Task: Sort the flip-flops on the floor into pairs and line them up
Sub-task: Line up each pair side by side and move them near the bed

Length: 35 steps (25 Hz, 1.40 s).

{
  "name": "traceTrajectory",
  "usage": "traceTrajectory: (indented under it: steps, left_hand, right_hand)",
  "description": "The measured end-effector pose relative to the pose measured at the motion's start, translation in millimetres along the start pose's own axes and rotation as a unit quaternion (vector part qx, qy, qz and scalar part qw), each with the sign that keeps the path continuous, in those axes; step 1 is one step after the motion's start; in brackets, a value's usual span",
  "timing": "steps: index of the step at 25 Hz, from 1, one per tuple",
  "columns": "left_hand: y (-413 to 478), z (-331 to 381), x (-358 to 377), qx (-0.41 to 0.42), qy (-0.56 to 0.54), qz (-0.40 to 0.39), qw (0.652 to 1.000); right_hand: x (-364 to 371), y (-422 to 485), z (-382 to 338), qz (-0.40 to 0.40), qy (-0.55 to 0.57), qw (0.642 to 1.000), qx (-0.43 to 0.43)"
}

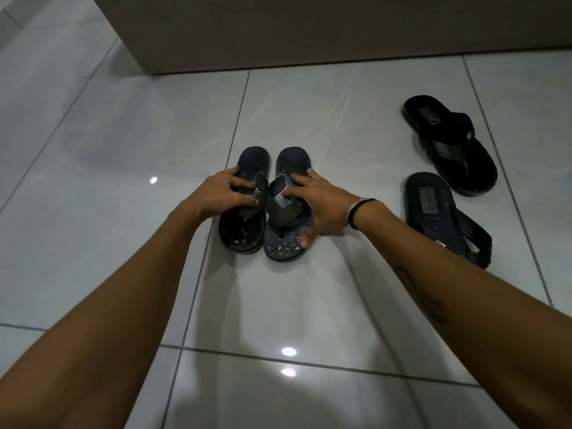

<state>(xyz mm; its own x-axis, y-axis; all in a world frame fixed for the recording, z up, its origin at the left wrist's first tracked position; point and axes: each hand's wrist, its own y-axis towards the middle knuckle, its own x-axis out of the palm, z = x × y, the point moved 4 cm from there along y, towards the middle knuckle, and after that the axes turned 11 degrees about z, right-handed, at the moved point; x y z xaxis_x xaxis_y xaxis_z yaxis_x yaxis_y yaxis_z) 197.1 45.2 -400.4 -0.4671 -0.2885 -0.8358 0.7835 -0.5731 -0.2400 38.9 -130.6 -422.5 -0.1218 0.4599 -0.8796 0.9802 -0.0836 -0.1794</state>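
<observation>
Two dark blue patterned flip-flops lie side by side on the tiled floor in the middle of the view, heels pointing away from me. My left hand (223, 191) grips the left flip-flop (244, 233) at its strap. My right hand (322, 209) holds the right flip-flop (286, 243) along its outer edge and strap. To the right lie two black sandals: one (448, 144) farther away and angled, the other (445, 218) closer, partly behind my right forearm. They lie apart from each other at different angles.
A pale wall or cabinet base (278, 32) runs across the back, with its corner at upper left. Glossy grey floor tiles (93, 150) with dark grout lines spread all around and reflect ceiling lights.
</observation>
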Motion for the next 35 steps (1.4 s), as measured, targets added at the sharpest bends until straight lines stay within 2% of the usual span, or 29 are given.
traceTrajectory:
  steps: [6,9,11,14,16,18,19,21,23,25,28,30,32,35]
  left_hand:
    - [-10.3,0.5,-2.6,0.017,0.005,-0.009,1.0]
    - [-10.3,1.2,-1.7,0.018,0.007,-0.03,0.999]
    - [-12.2,3.8,-0.1,0.037,-0.007,-0.017,0.999]
    - [-7.3,23.8,0.2,0.093,0.012,0.116,0.989]
    - [-9.3,58.5,11.9,0.14,-0.008,0.179,0.974]
    - [-21.2,111.9,35.5,0.211,-0.029,0.197,0.957]
    - [-30.4,142.1,53.6,0.252,-0.039,0.18,0.95]
    - [-54.9,201.4,103.0,0.324,-0.047,0.09,0.941]
    - [-81.1,244.6,158.0,0.378,0.019,-0.008,0.925]
    - [-98.2,261.5,201.1,0.398,0.096,-0.063,0.91]
    - [-91.4,254.1,220.4,0.391,0.123,-0.064,0.91]
    - [-73.2,241.7,210.9,0.37,0.1,-0.052,0.922]
    - [-47.6,233.6,198.7,0.338,0.091,-0.045,0.936]
    - [-20.2,228.7,185.9,0.28,0.062,-0.072,0.955]
  right_hand:
    - [-9.1,10.8,-8.9,-0.041,-0.05,0.998,-0.021]
    - [-6.6,4.3,-8.5,-0.025,-0.038,0.999,-0.019]
    - [-9.1,-10.1,-3.7,0.019,0.025,0.999,-0.012]
    - [-34.4,-42.8,29.4,0.155,0.133,0.978,0.044]
    - [-61.1,-68.0,75.5,0.254,0.086,0.958,0.104]
    - [-88.5,-95.0,132.2,0.285,-0.023,0.943,0.169]
    - [-99.9,-108.3,160.6,0.269,-0.073,0.938,0.207]
    - [-110.4,-132.1,205.7,0.189,-0.12,0.938,0.265]
    - [-109.8,-145.3,224.2,0.114,-0.103,0.952,0.264]
    - [-107.0,-152.4,221.7,0.104,-0.054,0.959,0.26]
    - [-101.3,-164.6,212.8,0.168,-0.056,0.943,0.281]
    - [-96.3,-173.8,208.5,0.171,-0.058,0.934,0.307]
    - [-96.8,-182.8,204.5,0.157,-0.041,0.923,0.349]
    - [-97.7,-194.8,198.7,0.081,-0.017,0.921,0.381]
